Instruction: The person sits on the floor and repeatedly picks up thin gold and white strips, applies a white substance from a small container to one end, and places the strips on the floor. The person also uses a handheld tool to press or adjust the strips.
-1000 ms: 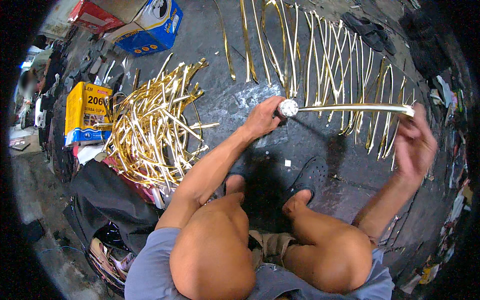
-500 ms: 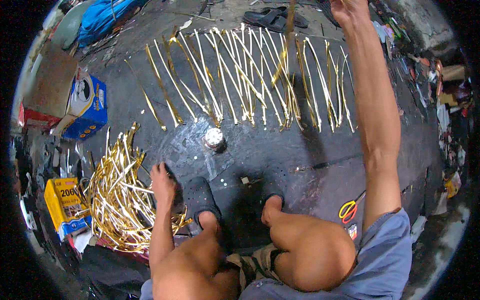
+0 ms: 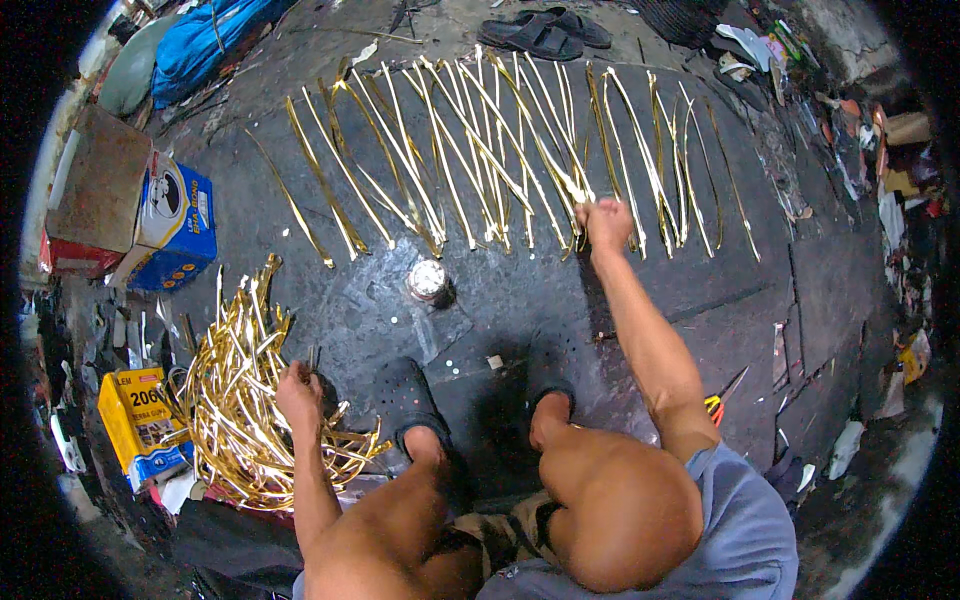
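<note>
Strips (image 3: 490, 185) lie in a row across the floor (image 3: 520, 300) in the head view. The right hand (image 3: 606, 224) is curled at their near ends, the left hand (image 3: 300, 394) beside a gold pile (image 3: 240, 400); whether either grips one, I cannot tell.

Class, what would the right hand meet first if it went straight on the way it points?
Probably the gold strips laid out just ahead of the right hand; depth is unclear, so it may already touch one.

Strip pile (image 3: 245, 390) right of box (image 3: 140, 430), strip row (image 3: 487, 165) beyond container (image 3: 427, 280), sandals (image 3: 540, 38) farther behind
</note>
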`<state>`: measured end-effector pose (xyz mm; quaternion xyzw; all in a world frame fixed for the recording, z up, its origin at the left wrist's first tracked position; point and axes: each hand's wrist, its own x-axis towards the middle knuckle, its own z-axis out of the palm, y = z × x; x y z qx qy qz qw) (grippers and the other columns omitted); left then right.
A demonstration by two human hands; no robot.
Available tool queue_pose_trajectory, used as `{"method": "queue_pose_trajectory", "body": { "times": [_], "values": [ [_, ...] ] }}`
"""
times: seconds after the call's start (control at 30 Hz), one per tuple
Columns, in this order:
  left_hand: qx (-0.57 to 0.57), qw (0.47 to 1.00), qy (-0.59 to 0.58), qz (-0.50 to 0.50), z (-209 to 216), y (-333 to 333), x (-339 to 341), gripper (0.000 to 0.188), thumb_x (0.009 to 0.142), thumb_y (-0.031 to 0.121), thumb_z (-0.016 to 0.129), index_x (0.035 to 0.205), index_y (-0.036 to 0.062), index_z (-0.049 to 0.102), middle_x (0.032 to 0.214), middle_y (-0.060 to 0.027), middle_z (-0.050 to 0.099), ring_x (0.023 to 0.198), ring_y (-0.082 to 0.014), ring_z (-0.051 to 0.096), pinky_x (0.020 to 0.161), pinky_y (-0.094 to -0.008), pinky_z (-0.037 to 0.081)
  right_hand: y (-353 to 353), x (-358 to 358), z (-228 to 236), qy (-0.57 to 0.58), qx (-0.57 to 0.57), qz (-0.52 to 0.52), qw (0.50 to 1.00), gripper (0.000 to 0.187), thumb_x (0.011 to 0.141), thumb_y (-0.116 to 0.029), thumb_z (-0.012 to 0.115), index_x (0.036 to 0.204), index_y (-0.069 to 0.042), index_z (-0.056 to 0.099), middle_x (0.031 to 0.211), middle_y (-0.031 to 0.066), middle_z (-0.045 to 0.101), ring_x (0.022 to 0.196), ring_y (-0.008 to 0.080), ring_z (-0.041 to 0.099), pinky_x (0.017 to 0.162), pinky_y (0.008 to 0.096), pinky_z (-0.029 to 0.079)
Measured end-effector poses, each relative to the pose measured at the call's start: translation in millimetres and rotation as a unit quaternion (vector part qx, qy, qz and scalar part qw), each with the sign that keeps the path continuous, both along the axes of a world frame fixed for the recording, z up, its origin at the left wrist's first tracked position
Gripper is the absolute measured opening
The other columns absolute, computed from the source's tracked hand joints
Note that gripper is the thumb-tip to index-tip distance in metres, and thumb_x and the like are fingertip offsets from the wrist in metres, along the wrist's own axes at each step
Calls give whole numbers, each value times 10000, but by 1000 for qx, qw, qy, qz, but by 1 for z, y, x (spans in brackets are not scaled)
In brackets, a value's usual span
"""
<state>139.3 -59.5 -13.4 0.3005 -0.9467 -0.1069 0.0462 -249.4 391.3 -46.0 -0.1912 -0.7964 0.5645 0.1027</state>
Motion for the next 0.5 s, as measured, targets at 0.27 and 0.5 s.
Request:
{"method": "queue_pose_trajectory", "body": {
  "times": [0.27, 0.5],
  "values": [
    [-14, 998, 38, -45, 40, -6, 5, 119, 815, 82, 677, 833, 28, 573, 822, -138, 614, 784, -338, 612, 672, -441, 494, -69, 103, 12, -1, 169, 232, 958, 233, 809, -147, 703, 1006, -61, 616, 797, 111, 678, 724, 248, 666, 693, 361, 530],
    [29, 969, 108, -221, 101, 53, -76, 120, 784, 101, 689, 843, 67, 591, 785, -110, 593, 726, -335, 616, 626, -429, 488, -169, 148, 65, 42, 124, 499, 857, 779, 663, -249, 894, 1343, -112, 540, 1271, 178, 531, 1062, 334, 625, 911, 410, 527]
  ]
}}
